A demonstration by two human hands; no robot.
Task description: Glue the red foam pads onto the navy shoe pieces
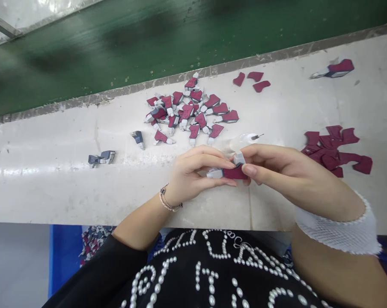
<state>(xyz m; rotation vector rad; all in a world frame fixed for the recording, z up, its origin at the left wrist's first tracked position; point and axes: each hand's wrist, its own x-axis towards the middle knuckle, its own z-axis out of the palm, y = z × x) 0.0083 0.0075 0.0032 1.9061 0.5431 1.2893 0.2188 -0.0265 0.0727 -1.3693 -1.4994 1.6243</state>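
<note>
Between both hands, just above the white bench, is a small white-and-grey plastic part [215,173] with a dark red panel [233,172] on its face. My left hand [200,169] pinches its left end, thumb below and fingers above. With thumb and fingertips, my right hand [270,169] grips the red panel's right end. Right behind my fingers a white bottle with a thin metal tip [245,139] lies on the bench, partly hidden. To the right of my right hand is a pile of loose dark red panels [328,147].
A heap of red-faced plastic parts [187,112] lies beyond my hands. Several loose red panels [260,86] and one red-faced part [341,67] are at the back right. Two bare grey parts [102,158] [137,139] lie left. A green surface [168,38] runs behind; a blue bin [63,252] stands below.
</note>
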